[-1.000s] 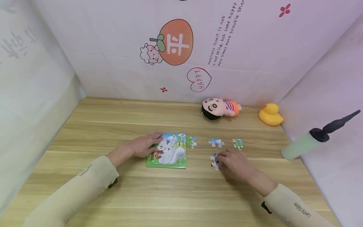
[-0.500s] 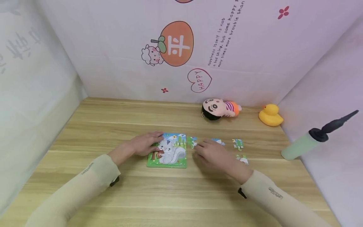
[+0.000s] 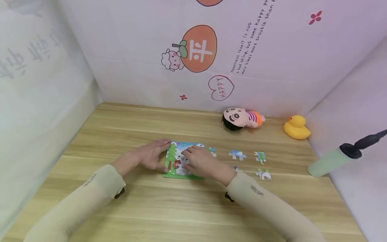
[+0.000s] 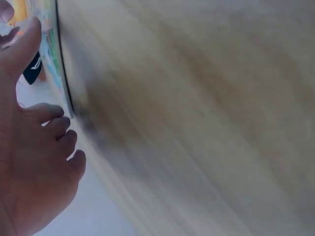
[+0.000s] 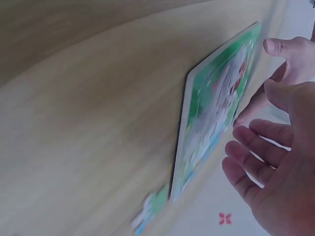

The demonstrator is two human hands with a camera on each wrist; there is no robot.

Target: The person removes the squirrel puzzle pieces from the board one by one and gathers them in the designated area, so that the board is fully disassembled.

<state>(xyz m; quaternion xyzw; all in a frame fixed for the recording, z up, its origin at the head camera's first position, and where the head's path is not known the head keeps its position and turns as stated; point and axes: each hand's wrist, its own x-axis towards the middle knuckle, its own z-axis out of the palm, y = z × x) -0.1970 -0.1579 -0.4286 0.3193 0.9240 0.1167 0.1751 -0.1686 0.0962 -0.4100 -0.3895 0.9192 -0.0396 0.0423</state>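
Observation:
A square jigsaw puzzle board (image 3: 181, 176) with a green border and a white squirrel picture lies flat on the table. My left hand (image 3: 151, 155) spans its left side, fingers at the upper left corner and thumb near the lower left. In the left wrist view its fingertips (image 4: 69, 140) show beside the board's edge. Over the right part of the picture hovers my right hand (image 3: 204, 162), covering much of the squirrel. The right wrist view shows its fingers (image 5: 253, 169) bent loosely, with nothing between them and the thumb. Close by the board's right edge lies a green-and-white puzzle piece (image 3: 213, 151).
Several loose puzzle pieces lie to the right, among them a blue one (image 3: 237, 154), a green one (image 3: 260, 157) and a white one (image 3: 264, 174). A doll (image 3: 242, 118), a yellow rubber duck (image 3: 297, 127) and a pale green hand pump (image 3: 329, 162) stand or lie farther off.
My right hand has moved left from the loose pieces onto the board. My left hand has slid back to the board's left edge, uncovering a green tree. The head view has shifted slightly.

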